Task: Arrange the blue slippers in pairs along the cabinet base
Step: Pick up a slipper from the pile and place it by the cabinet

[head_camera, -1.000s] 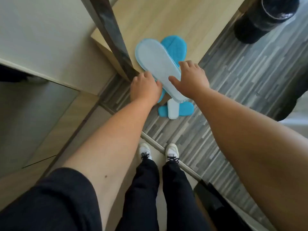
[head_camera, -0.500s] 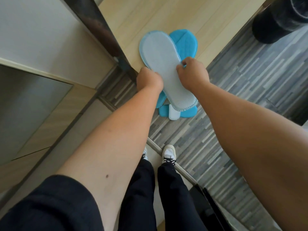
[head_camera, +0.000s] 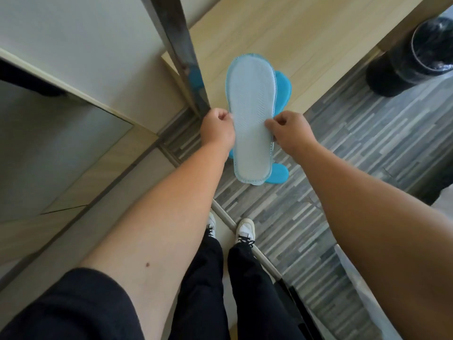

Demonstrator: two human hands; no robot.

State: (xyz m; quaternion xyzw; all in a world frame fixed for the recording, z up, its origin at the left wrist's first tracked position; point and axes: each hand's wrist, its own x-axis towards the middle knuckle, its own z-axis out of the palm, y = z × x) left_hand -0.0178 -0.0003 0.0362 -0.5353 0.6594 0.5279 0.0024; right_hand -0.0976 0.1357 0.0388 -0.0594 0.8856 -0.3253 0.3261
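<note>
I hold a blue slipper (head_camera: pixel 250 99) sole-up, its pale ribbed sole facing me, above the light wooden cabinet base (head_camera: pixel 282 33). My left hand (head_camera: pixel 217 130) pinches its left edge and my right hand (head_camera: pixel 288 133) pinches its right edge, both near the middle. A second layer shows along its edge, so it may be two slippers stacked. Under it lie more blue slippers: one (head_camera: pixel 284 85) peeks out on the right on the cabinet base, another (head_camera: pixel 278 174) sticks out below onto the grey floor. How many lie beneath is hidden.
A dark metal post (head_camera: pixel 176 45) rises just left of the slippers. A black bin (head_camera: pixel 414 57) stands at the upper right on the grey striped floor (head_camera: pixel 355 148). My white shoes (head_camera: pixel 245 231) stand near a floor threshold strip. A pale cabinet panel (head_camera: pixel 73 45) fills the left.
The held slipper has turned from slanting to nearly straight lengthwise. Both hands slid to pinch its opposite edges at the middle.
</note>
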